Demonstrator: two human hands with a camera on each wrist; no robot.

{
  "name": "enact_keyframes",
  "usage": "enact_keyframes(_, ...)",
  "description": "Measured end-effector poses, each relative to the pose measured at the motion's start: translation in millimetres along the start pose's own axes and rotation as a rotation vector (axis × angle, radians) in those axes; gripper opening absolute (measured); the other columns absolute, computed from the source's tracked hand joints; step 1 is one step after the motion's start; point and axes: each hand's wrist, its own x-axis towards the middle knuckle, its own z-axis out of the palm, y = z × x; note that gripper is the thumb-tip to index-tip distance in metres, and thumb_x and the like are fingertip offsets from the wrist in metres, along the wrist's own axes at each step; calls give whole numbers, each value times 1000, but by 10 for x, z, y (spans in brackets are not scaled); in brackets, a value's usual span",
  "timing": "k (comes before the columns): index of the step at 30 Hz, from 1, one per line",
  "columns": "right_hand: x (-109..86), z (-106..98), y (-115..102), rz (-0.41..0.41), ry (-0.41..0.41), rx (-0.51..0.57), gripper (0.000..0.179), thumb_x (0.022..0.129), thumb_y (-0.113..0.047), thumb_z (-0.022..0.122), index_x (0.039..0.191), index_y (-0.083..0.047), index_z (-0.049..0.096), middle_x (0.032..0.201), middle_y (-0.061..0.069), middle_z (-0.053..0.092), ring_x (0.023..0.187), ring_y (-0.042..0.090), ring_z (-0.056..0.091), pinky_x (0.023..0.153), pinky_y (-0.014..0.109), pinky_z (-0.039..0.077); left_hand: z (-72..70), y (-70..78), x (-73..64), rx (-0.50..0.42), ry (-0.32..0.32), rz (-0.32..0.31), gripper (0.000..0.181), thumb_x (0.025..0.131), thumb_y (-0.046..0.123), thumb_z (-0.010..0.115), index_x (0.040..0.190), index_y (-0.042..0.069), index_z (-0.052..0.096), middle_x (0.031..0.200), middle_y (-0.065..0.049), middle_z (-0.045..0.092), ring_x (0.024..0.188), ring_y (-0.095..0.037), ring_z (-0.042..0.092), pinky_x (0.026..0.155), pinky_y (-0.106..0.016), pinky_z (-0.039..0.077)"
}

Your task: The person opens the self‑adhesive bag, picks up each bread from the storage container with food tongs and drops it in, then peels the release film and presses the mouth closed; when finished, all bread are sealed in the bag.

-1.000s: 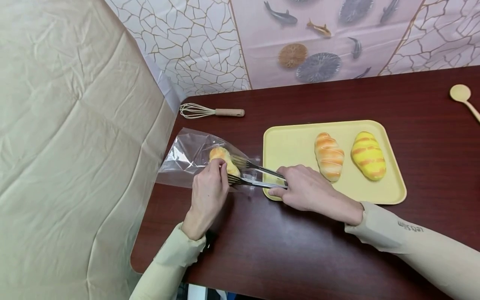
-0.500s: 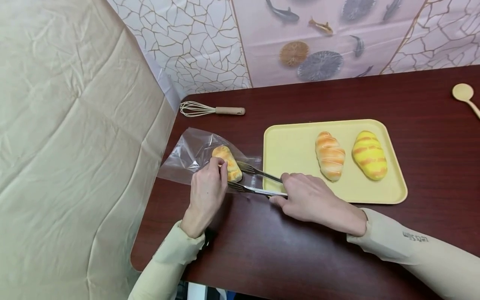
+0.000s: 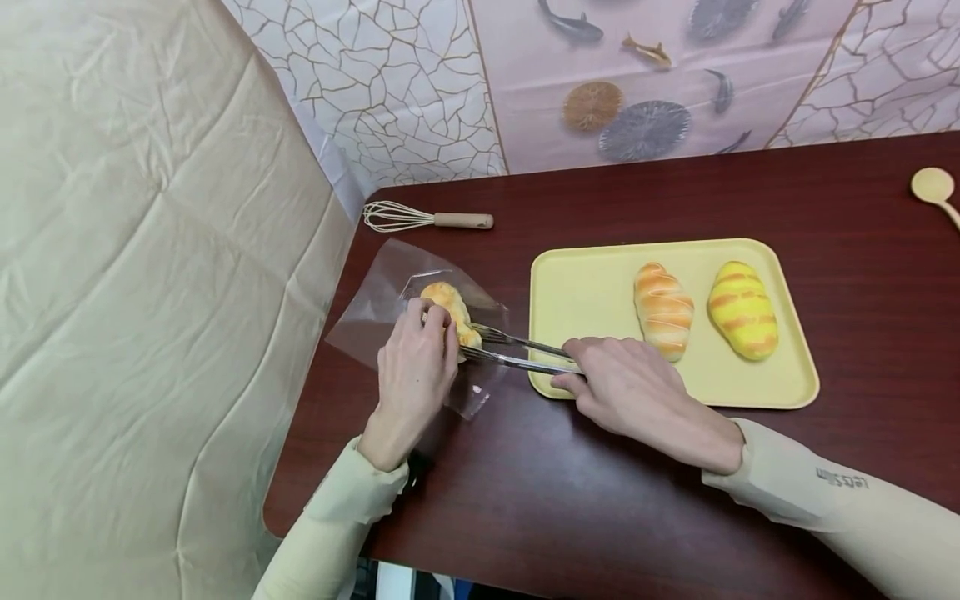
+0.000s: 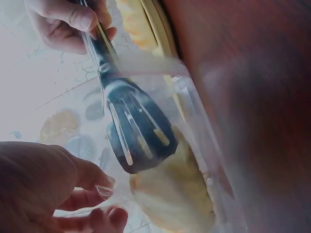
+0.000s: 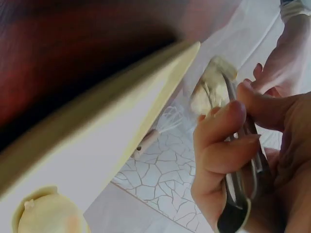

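My right hand (image 3: 626, 387) grips a pair of metal serving tongs (image 3: 525, 363) over the left edge of the yellow tray. The tongs' slotted blade (image 4: 141, 128) lies against a golden-topped bread roll (image 3: 453, 310), seen through clear plastic in the left wrist view. That roll is inside a transparent plastic bag (image 3: 375, 292) left of the tray. My left hand (image 3: 416, 367) pinches the bag's film with curled fingers beside the roll, partly covering the roll in the head view. In the right wrist view, the roll (image 5: 214, 85) sits between the tong ends.
On the yellow tray (image 3: 577, 275) lie an orange-striped bread roll (image 3: 664, 312) and a yellow one (image 3: 742, 310). A whisk (image 3: 427, 218) rests behind the bag, and a beige spoon (image 3: 933, 185) lies at the far right. A pale cloth (image 3: 165, 333) hangs along the table's left side.
The roll turned and shifted slightly between the tongs. The bag's near right corner has swung toward the front, and its film has shifted. My left hand has moved slightly away from the table's front edge.
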Motion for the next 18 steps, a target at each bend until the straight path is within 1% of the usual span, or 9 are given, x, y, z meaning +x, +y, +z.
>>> enact_keyframes(1, -1, -9, 5, -9, 3, 0, 35, 96, -37, 82, 78, -20, 57, 64, -5, 49, 56, 17, 46, 51, 35, 37, 3, -3, 3, -10, -7, 18, 12, 102, 14, 68, 96, 4, 66, 103, -15, 68, 85, -36, 69, 59, -53, 59)
enact_keyframes(2, 3, -14, 11, -18, 3, -1, 34, 96, -37, 82, 78, -20, 57, 65, -6, 49, 55, 17, 46, 51, 34, 36, 123, -85, -24, -24, -5, 40, 13, 104, 15, 67, 97, 5, 66, 102, -13, 69, 88, -35, 70, 63, -51, 60)
enact_keyframes(3, 9, -18, 16, -25, 3, 0, 33, 96, -37, 82, 79, -20, 58, 65, -6, 50, 55, 17, 46, 50, 34, 36, 177, -119, -37, -30, -5, 57, 13, 106, 15, 65, 97, 5, 65, 98, -12, 68, 87, -34, 69, 65, -50, 60)
enact_keyframes(8, 71, -17, 53, -53, 12, 3, 23, 96, -34, 82, 89, -18, 67, 70, -5, 58, 56, 17, 47, 51, 34, 38, 194, -114, -43, -82, 14, 97, 6, 107, 6, 63, 105, 2, 67, 96, -12, 70, 89, -31, 72, 76, -45, 61)
enact_keyframes(9, 77, -20, 63, -58, 17, 1, 22, 95, -34, 83, 93, -17, 69, 71, -5, 61, 56, 17, 48, 51, 35, 38, 76, -25, -9, -73, 16, 85, 6, 105, 2, 63, 108, -1, 67, 96, -14, 71, 88, -33, 72, 75, -47, 61)
enact_keyframes(10, 80, -23, 74, -62, 21, -6, 21, 95, -33, 83, 97, -16, 72, 73, -6, 64, 56, 16, 47, 51, 34, 38, 25, 15, 10, -75, 16, 68, 10, 104, -1, 63, 112, -2, 68, 100, -16, 72, 90, -35, 73, 76, -47, 62)
enact_keyframes(12, 81, -30, 91, -69, 24, -18, 22, 94, -33, 84, 102, -15, 74, 74, -6, 66, 55, 16, 46, 51, 34, 37, 15, 26, 29, -73, 10, 17, 20, 101, -4, 59, 120, -4, 66, 106, -20, 72, 91, -38, 74, 74, -50, 62)
enact_keyframes(15, 73, -39, 94, -71, 23, -34, 23, 93, -33, 85, 106, -16, 76, 74, -7, 65, 54, 15, 45, 51, 33, 36, 2, 17, 55, -70, -43, -94, 36, 96, -3, 55, 131, -6, 61, 112, -24, 67, 83, -45, 72, 68, -56, 61)
enact_keyframes(18, 66, -29, 84, -79, 26, -50, 21, 93, -33, 86, 101, -17, 74, 70, -8, 60, 54, 15, 44, 51, 33, 36, 15, -19, 69, -87, -86, -168, 37, 94, -1, 55, 130, -7, 62, 109, -24, 66, 74, -48, 70, 64, -59, 60)
